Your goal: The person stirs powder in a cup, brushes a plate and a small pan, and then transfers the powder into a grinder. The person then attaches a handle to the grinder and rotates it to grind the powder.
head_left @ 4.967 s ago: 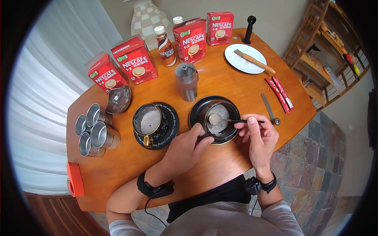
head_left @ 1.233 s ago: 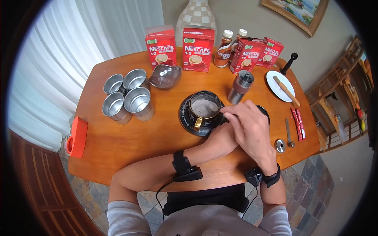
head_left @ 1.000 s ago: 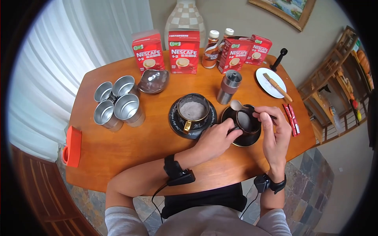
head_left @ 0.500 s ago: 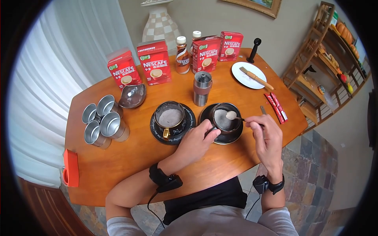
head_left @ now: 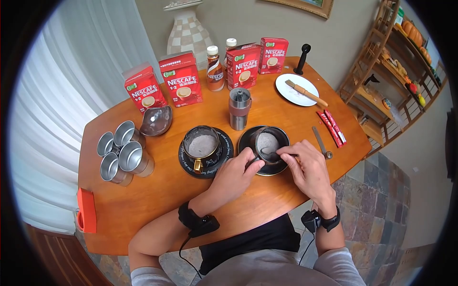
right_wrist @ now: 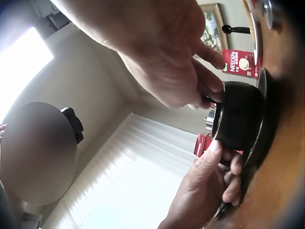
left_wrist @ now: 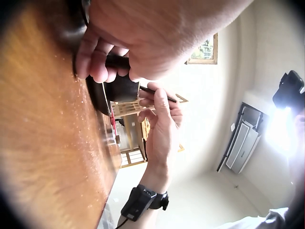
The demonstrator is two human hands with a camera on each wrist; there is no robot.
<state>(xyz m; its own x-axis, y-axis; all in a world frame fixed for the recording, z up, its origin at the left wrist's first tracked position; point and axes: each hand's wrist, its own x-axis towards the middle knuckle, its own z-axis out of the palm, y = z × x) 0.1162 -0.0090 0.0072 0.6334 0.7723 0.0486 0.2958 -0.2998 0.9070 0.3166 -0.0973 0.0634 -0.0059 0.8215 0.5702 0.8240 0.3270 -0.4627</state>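
Head view: left of the plain round black cup point(head_left: 282, 138), a black, gold-handled cup point(head_left: 210, 160) holds pale powder point(head_left: 202, 145); the left hand point(head_left: 233, 177) grips the plain cup's handle; inside, a slim spoon point(head_left: 269, 150), pinched by the right hand point(head_left: 310, 170), to its right. Both look part-filled; what remains is unclear.

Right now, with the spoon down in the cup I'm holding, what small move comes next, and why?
Probably a short, gentle stroke of the spoon through the pale powder: your right hand pinches it with its head inside the cup, and your left hand grips the handle, which should steady the cup.
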